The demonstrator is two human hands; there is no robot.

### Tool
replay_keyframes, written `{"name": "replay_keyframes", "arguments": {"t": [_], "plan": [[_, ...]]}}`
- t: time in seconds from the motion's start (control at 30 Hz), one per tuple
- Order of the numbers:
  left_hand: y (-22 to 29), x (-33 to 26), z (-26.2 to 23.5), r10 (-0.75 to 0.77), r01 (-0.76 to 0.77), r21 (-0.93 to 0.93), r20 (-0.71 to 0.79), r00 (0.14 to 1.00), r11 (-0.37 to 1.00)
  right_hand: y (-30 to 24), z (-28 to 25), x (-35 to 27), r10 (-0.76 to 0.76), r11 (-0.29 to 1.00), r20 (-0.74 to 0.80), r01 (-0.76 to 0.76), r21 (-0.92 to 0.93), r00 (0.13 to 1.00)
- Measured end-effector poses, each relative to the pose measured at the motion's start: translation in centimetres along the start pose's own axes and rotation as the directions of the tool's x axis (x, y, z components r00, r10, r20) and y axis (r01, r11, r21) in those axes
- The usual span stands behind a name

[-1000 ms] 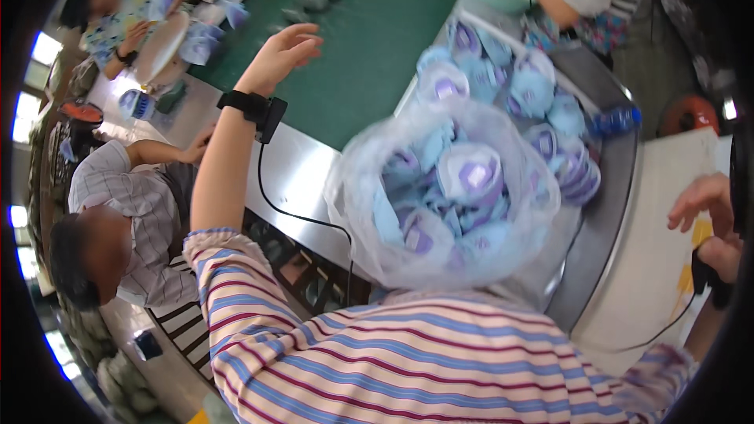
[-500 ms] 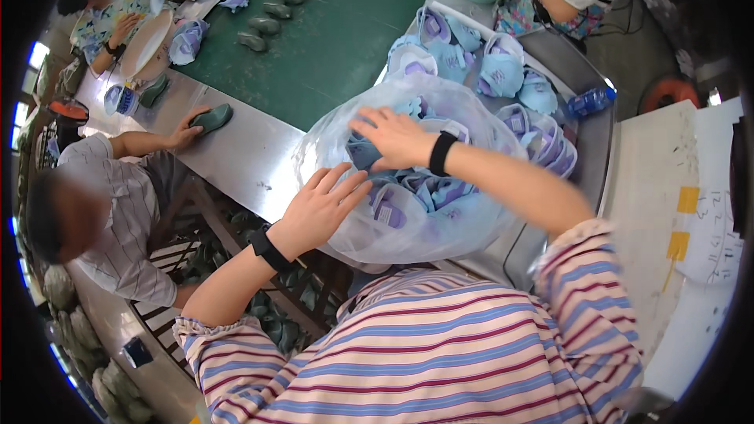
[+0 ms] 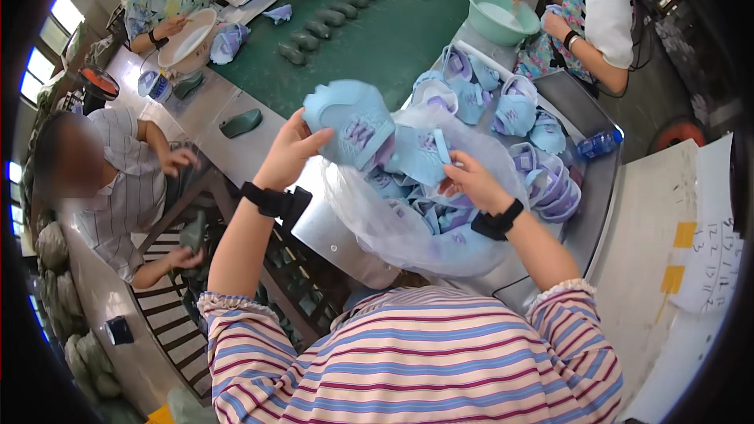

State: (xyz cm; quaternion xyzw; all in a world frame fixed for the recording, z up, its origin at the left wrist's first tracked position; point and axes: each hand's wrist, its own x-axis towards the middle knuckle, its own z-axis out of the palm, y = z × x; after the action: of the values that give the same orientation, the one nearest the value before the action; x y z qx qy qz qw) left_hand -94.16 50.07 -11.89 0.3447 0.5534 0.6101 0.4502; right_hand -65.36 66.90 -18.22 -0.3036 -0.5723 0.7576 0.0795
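Observation:
Above a clear plastic bag (image 3: 353,208), I hold two light blue shoe uppers with purple marks. My left hand (image 3: 289,151) grips the larger-looking upper (image 3: 345,114) at its left edge, thumb in front. My right hand (image 3: 474,182) pinches the other upper (image 3: 416,153) by its right edge. The two pieces touch or overlap in the middle; whether they are joined I cannot tell. More blue and purple uppers (image 3: 452,216) lie heaped inside the bag below my hands.
A metal tray (image 3: 601,122) with more uppers and a blue bottle (image 3: 599,144) stands to the right. Dark green shoe lasts (image 3: 316,29) line the green table (image 3: 393,47). A green basin (image 3: 503,16) sits far right. Co-workers sit at left, far left and far right.
Both my hands have come up out of the bag, now with two uppers in them. The view has shifted. The co-worker at left has let go of one last and now holds another lower down.

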Motion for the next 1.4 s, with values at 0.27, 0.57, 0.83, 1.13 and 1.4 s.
{"name": "replay_keyframes", "arguments": {"t": [0.27,0.57,0.83,1.13,1.4], "plan": [[-4.3,3.3,3.7,-0.017,0.016,-0.224,-0.002,1.000,0.974,-3.3,1.6,-2.9,-0.235,0.967,-0.086,0.223,-0.123,0.968],[-3.3,3.8,1.2,0.538,-0.331,0.455,-0.463,0.704,0.827,-4.3,1.3,2.4,-0.271,0.864,0.101,0.288,-0.412,0.957],[-3.4,2.0,1.0,0.455,-0.246,0.458,-0.428,0.781,0.854,0.1,6.7,14.3,-0.115,-0.128,0.348,0.334,-0.934,0.930],[-2.2,0.3,-1.6,0.460,-0.198,0.574,-0.357,0.813,0.795,-0.8,1.8,9.4,-0.669,0.132,0.462,0.705,-0.696,0.581],[-2.3,3.3,3.1,0.421,-0.288,0.619,-0.077,0.904,0.731,-5.3,-1.9,2.1,-0.926,0.088,0.211,0.723,-0.685,0.312]]}}
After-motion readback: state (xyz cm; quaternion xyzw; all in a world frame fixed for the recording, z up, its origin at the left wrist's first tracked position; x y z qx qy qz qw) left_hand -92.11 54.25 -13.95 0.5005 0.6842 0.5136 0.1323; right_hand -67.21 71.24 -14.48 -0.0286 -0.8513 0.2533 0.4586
